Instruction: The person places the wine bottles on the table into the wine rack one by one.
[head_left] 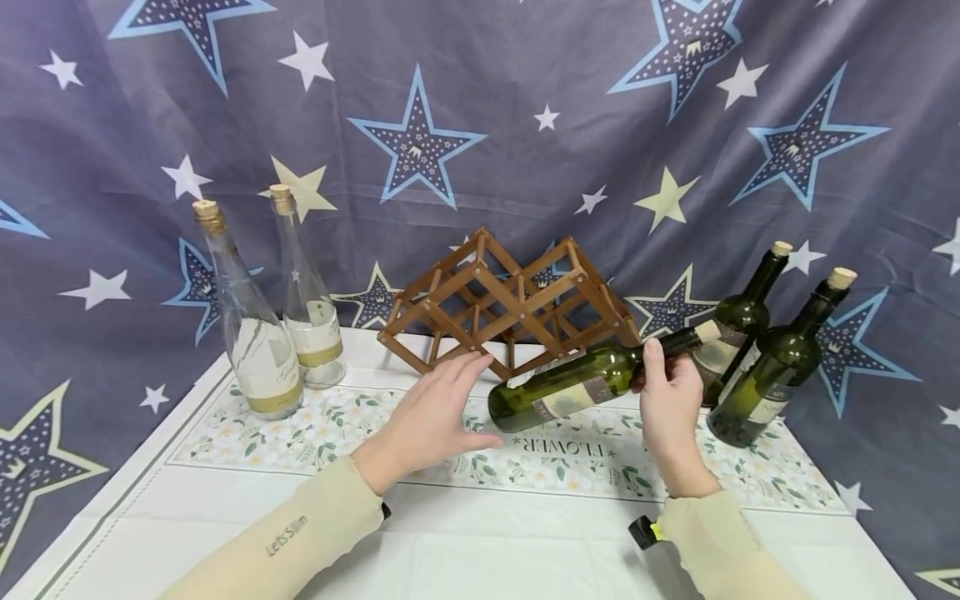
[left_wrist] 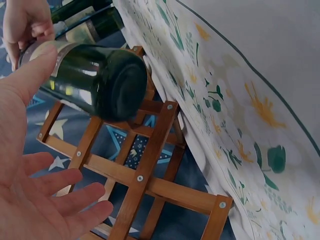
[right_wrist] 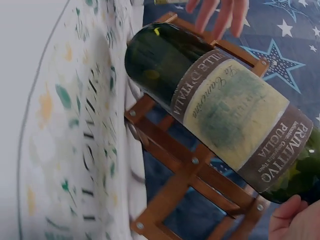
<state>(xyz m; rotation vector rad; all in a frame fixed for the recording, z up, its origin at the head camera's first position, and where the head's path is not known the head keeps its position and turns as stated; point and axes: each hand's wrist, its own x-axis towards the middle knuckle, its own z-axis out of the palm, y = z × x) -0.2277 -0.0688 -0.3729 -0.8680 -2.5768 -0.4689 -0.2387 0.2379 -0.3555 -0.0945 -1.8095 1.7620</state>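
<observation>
A green wine bottle [head_left: 573, 387] with a cork and a printed label [right_wrist: 232, 117] is held tilted in the air, its base toward the left. My right hand [head_left: 671, 396] grips it round the neck. Near the base, my left hand [head_left: 431, 417] is spread with the fingers extended, apart from the glass in the head view. In the left wrist view the left hand's fingers [left_wrist: 75, 200] are straight and hold nothing. Behind the bottle stands a wooden folding wine rack [head_left: 517, 308] with diamond-shaped openings; no bottle shows in it.
Two clear corked bottles, one in front [head_left: 262, 358] and one behind [head_left: 315, 333], stand at the left. Two dark green corked bottles [head_left: 780, 367] stand at the right. A floral runner [head_left: 337, 433] lies across the white table [head_left: 480, 550]; a star-patterned cloth [head_left: 480, 150] hangs behind.
</observation>
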